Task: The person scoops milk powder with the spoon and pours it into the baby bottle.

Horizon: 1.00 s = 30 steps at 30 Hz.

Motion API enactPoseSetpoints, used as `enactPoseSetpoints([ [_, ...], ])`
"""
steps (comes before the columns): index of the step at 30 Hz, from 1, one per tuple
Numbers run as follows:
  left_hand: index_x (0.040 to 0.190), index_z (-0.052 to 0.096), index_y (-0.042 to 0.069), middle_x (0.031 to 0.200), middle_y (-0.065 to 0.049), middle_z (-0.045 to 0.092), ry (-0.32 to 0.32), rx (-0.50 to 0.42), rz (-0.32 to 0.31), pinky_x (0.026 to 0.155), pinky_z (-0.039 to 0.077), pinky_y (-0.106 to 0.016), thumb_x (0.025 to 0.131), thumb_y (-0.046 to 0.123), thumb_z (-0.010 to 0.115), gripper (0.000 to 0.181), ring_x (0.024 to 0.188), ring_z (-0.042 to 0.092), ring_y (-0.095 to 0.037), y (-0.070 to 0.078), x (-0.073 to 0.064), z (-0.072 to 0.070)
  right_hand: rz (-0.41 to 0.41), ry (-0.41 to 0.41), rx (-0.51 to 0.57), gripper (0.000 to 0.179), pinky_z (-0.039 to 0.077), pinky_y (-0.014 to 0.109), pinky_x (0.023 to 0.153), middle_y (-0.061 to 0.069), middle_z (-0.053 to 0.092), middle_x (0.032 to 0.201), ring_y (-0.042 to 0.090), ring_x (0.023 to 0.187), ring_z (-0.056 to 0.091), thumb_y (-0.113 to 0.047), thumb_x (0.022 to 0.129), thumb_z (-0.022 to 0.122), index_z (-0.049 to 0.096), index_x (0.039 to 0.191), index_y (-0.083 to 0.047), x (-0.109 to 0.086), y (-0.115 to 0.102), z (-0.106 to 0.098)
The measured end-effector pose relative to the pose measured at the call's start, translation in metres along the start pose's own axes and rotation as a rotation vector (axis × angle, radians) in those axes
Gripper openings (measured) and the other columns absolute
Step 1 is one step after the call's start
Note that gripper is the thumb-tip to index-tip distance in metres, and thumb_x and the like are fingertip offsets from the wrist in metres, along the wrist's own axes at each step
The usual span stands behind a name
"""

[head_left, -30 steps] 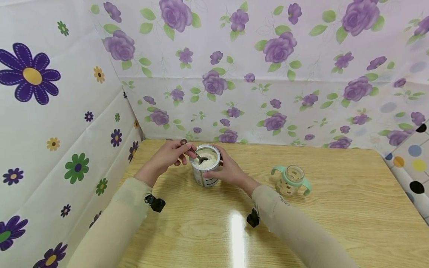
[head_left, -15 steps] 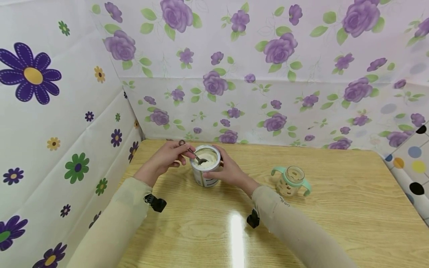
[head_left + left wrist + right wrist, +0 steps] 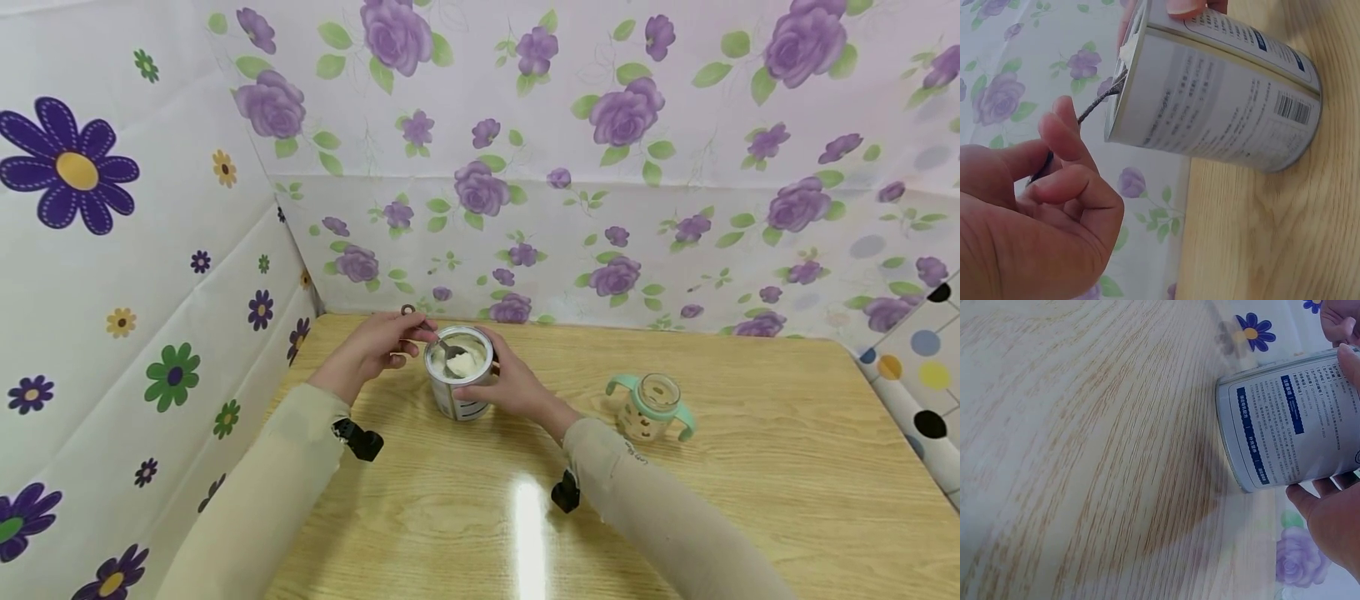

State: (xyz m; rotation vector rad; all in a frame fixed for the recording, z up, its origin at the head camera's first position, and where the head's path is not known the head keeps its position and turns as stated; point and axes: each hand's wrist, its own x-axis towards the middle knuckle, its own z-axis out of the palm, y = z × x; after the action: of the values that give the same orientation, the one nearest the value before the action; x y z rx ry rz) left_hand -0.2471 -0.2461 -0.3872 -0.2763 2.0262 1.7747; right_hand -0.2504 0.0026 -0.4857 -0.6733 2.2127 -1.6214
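Note:
A dark metal spoon [image 3: 451,349] with a ring at its handle end is pinched by my left hand [image 3: 378,343]. Its bowl, heaped with pale powder [image 3: 462,365], overlaps the mouth of an open round tin [image 3: 453,403]. More of this powder shows inside the tin. My right hand [image 3: 513,385] grips the tin from the right, thumb on the near side. In the left wrist view the spoon handle [image 3: 1095,106] runs from my fingers over the rim. The printed label [image 3: 1266,425] faces the right wrist camera; the tin stands upright on the table.
To the right stands a clear baby bottle [image 3: 651,408] with mint-green handles and no cap on top. The wooden table [image 3: 450,517] meets a flowered cloth [image 3: 555,250] behind the tin, and another patterned cloth [image 3: 172,317] hangs at the left.
My left hand has shifted slightly and turned, bringing the spoon up out of the powder with a heap on its bowl. The right hand and the tin stay in place.

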Motion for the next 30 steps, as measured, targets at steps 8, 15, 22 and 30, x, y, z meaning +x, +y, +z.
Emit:
enactPoseSetpoints([
  [8,0.132,0.066,0.002,0.082,0.01,0.076,0.061,-0.113,-0.079,0.048,0.034,-0.018,0.117,0.032,0.047,0.038,0.057,0.054,-0.004,-0.003,0.004,0.003,-0.012,-0.002,0.002,0.108,0.036,0.056,0.122,0.002,0.041,0.163,0.028,0.15,0.043,-0.025,0.09,0.091,0.019,0.172,-0.023,0.0,0.001,0.0],
  [15,0.132,0.067,0.002,0.084,0.01,0.077,0.084,-0.121,-0.05,0.048,0.034,-0.018,0.116,0.035,0.05,0.04,0.058,0.056,-0.005,-0.011,0.005,0.003,-0.017,0.007,-0.003,0.107,0.037,0.054,0.122,0.004,0.042,0.163,0.027,0.15,0.043,-0.025,0.09,0.091,0.021,0.17,-0.027,0.0,0.001,0.0],
  [22,0.126,0.069,0.005,0.086,0.008,0.077,0.069,-0.264,-0.05,0.046,0.034,-0.017,0.116,0.034,0.048,0.037,0.059,0.055,-0.006,-0.025,-0.001,0.001,-0.029,0.006,0.001,0.107,0.037,0.056,0.122,0.008,0.041,0.164,0.031,0.151,0.042,-0.023,0.09,0.09,0.02,0.171,-0.024,-0.001,-0.002,0.001],
  [30,0.132,0.064,0.005,0.092,0.006,0.076,0.047,-0.4,-0.015,0.047,0.033,-0.017,0.116,0.032,0.048,0.036,0.06,0.053,-0.006,-0.037,-0.001,0.001,-0.023,0.017,0.002,0.105,0.037,0.058,0.121,0.008,0.043,0.163,0.033,0.15,0.043,-0.021,0.09,0.09,0.022,0.17,-0.025,-0.001,-0.002,0.001],
])
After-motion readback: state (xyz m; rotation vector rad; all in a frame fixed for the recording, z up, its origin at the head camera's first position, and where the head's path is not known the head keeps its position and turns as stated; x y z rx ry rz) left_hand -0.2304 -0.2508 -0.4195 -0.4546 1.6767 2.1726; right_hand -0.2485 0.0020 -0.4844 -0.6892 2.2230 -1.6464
